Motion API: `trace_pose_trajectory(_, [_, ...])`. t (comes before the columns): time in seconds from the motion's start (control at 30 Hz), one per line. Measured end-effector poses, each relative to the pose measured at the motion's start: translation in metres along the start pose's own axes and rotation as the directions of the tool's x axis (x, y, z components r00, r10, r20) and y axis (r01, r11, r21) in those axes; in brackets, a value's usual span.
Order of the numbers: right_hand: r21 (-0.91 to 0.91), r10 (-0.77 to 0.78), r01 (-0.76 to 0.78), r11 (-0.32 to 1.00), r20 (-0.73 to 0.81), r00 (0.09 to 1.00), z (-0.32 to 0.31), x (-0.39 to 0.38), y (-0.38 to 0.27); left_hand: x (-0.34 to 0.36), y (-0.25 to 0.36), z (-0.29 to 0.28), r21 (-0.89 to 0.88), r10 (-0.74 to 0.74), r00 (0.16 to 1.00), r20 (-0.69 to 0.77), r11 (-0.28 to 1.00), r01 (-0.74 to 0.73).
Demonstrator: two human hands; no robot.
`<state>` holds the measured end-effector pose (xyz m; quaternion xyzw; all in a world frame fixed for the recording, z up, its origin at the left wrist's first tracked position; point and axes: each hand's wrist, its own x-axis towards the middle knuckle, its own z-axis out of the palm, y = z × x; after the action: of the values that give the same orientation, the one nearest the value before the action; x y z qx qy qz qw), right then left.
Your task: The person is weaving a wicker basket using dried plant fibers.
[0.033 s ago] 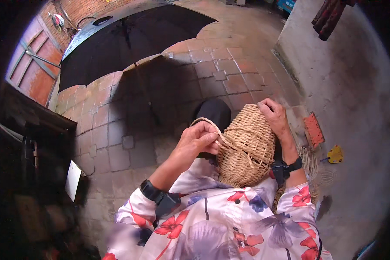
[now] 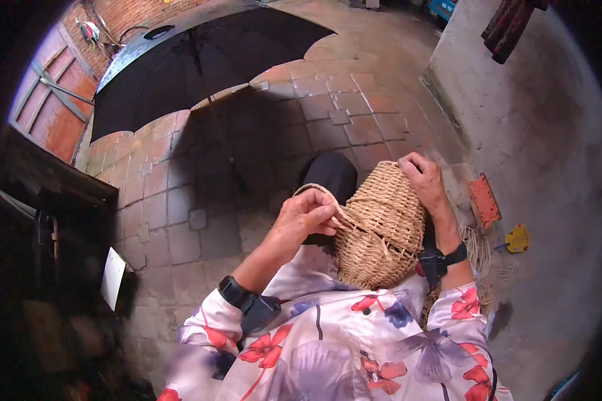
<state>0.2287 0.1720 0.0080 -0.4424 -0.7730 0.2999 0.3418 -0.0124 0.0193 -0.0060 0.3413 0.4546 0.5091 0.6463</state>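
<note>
On my lap rests a tan woven straw basket [image 2: 385,220], tilted on its side, with a dark gap across its weave near the middle. My left hand [image 2: 309,215] is closed at the basket's left side, pinching a straw cord [image 2: 319,188] that loops over the fingers and runs to the weave. The tips of those fingers are partly hidden. With thumb and fingers, my right hand [image 2: 423,176] grips the basket's far right edge. Its fingertips are out of sight behind the rim.
An opened black umbrella [image 2: 201,63] stands on the paved floor [image 2: 157,200] ahead. To the right, by the grey concrete, are an orange perforated brick [image 2: 484,200], a yellow flat piece [image 2: 517,238] and loose pale strands [image 2: 476,250]. Dark furniture [image 2: 53,174] stands left.
</note>
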Motion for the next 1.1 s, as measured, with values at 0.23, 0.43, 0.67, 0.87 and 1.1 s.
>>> trace_pose_trajectory(0.23, [-0.002,0.029,-0.029,1.0,0.013,1.0,0.001,-0.002,0.003,0.006,-0.018,-0.001,0.113,-0.04,0.999,-0.019,0.993,0.042])
trace_pose_trajectory(0.43, [-0.015,0.029,-0.029,0.999,-0.015,0.999,0.003,-0.003,0.009,0.002,-0.017,0.002,0.299,-0.05,0.997,-0.052,0.952,0.063])
trace_pose_trajectory(0.67, [-0.016,-0.002,0.002,1.0,-0.011,1.0,0.003,-0.004,-0.003,0.01,-0.028,0.005,0.309,-0.061,0.997,-0.053,0.948,0.074])
trace_pose_trajectory(0.87, [-0.074,-0.073,0.07,0.995,-0.046,0.996,0.007,-0.003,0.01,0.021,-0.011,0.011,0.38,-0.236,0.962,-0.135,0.885,0.27])
trace_pose_trajectory(1.1, [-0.117,-0.146,0.134,0.984,-0.096,0.985,0.008,-0.004,0.013,0.027,-0.001,0.009,0.43,-0.364,0.926,-0.098,0.824,0.369])
